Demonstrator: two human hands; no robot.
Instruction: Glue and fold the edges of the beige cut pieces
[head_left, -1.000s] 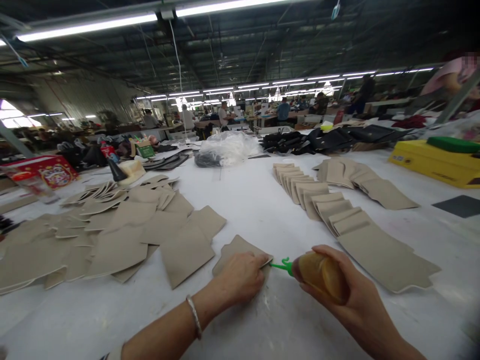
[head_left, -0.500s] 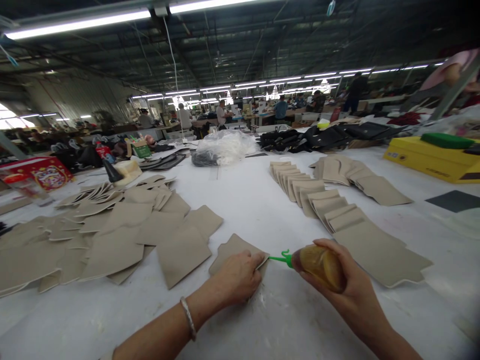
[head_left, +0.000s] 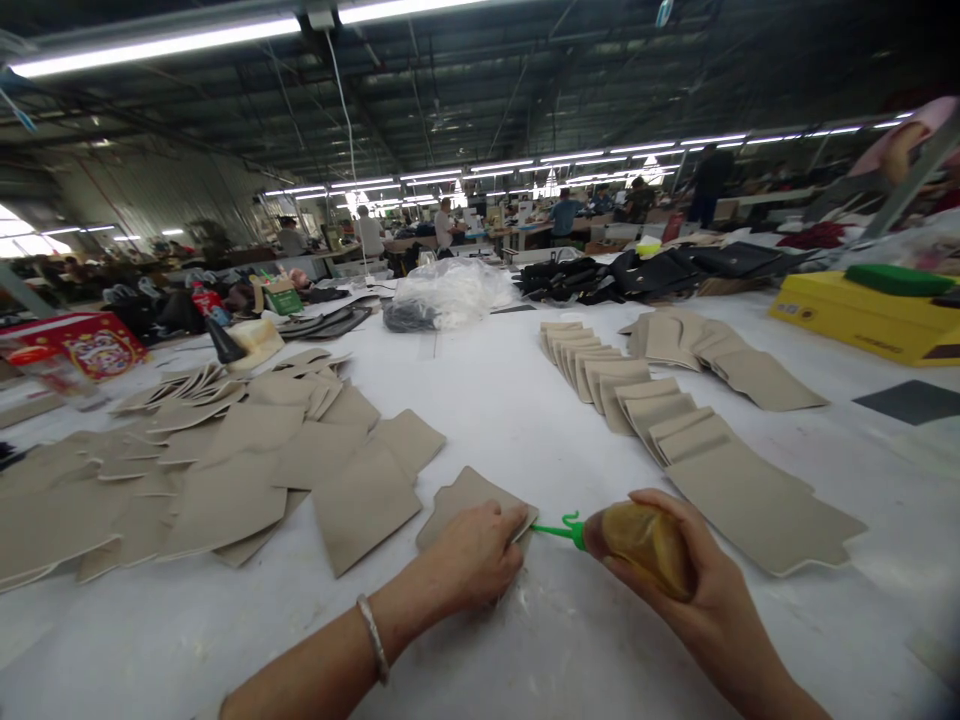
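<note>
My left hand (head_left: 478,556), with a bracelet on its wrist, is closed on the edge of a beige leather-like piece (head_left: 466,492). Thumb and fingertips grip it near its right corner, and the hand covers part of it. In my right hand (head_left: 711,585) is a squeeze bottle (head_left: 636,542) of amber liquid, probably glue, tilted on its side. Its thin green nozzle (head_left: 553,530) points left, with the tip at the edge of the piece beside my left fingers. Whether liquid comes out is too small to tell.
A loose heap of beige pieces (head_left: 225,490) spreads over the left of the white table (head_left: 480,390). Overlapping beige pieces (head_left: 637,395) form a row at right. Farther back are a plastic bag (head_left: 454,295), black pieces (head_left: 562,280) and a yellow box (head_left: 862,315). People work in the background.
The bottle and my right hand have shifted slightly down, and the nozzle tip has slid a little down and left along the piece's edge. My left hand stays almost still.
</note>
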